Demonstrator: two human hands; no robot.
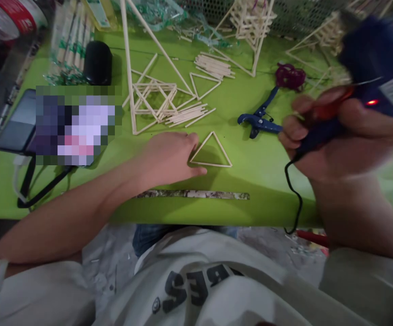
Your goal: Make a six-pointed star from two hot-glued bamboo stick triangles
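Small stick triangle (211, 164): flat on the green table (267, 199), near-centre, all three sides in place, corners look closed. Can't tell at this size whether every corner is glued.

Left hand (171, 156): thumb and forefinger apart, straddling the triangle's left corner; contact unclear. Right hand (345, 140): clamped on the grip of what looks like a glue gun (379, 68), red light lit, raised well clear of the triangle.

Status, my read: this triangle's outline is done or close. Second triangle (210, 90), farther off, also looks complete. Star-like lattice (155, 84) sits far left by a big stick frame; stacked tower (252, 20) at the far edge looks well advanced. Remaining: triangle not joined to any bigger piece; loose sticks (189, 114) and a farther stick pile (215, 67) unused.

Around: blue cutter (260, 121) right of the triangle, purple thread (289, 76) beyond it. Patterned strip (196, 194) on the near side. Phone (16, 122) left, out of the way. Snag risk: gun's black cord (298, 199) looping over the near edge.
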